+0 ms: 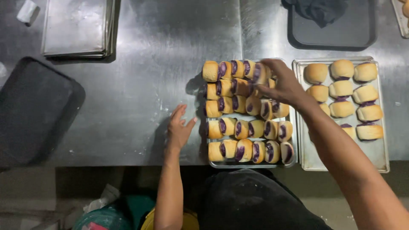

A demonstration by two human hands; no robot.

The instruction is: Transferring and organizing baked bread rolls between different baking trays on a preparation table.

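Over the middle tray [293,158], the right hand [283,85] pinches a purple-filled roll [260,73]; the left hand [179,127] rests on the table [145,85], fingers loosely spread

A: Any packages, labels, signs or screens seen?

B: No labels, signs or screens are seen. Only wrappings: a small white rolled wrapper [27,11] is seen at the top left corner of the bench [162,51].

A: Anything lower down?

B: A crumpled clear plastic bag [102,199] is seen below the bench edge, bottom left. Contents cannot be told.
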